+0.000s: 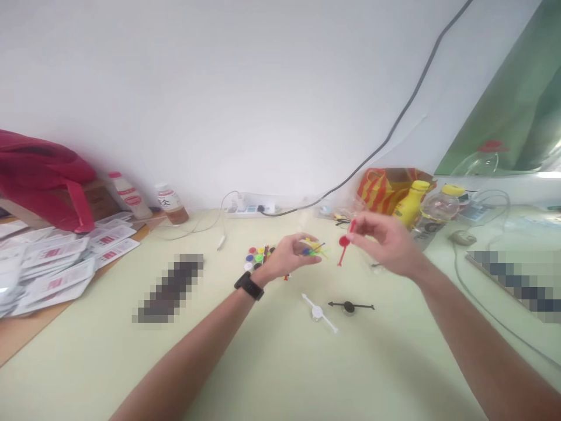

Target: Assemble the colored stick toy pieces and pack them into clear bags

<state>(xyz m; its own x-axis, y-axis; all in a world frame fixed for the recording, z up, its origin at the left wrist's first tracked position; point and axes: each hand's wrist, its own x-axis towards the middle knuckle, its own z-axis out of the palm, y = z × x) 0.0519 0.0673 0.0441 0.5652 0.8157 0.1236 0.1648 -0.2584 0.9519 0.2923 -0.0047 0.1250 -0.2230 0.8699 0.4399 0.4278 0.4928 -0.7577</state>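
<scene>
My right hand (pixel 388 241) pinches a red arrow spinner (pixel 344 241), a thin pointer with a round disc in its middle, raised above the table. To the left, my left hand (pixel 284 257) is curled round several blue, green and yellow arrow spinners (pixel 316 250); the fingers partly hide them. Below the hands a white arrow spinner (pixel 317 312) and a black arrow spinner (pixel 349 307) lie on the pale green tabletop (pixel 280 362). Coloured round discs (pixel 250 258) sit in a group beside my left hand and partly behind it.
Against the wall is a power strip (pixel 249 206) with a dark cable (pixel 385 140). At the left are a bottle of brown drink (pixel 172 204), a white bottle (pixel 127 195) and white packets (pixel 56 257). A yellow bottle (pixel 409 204) and a striped bag (pixel 377 190) stand at the right.
</scene>
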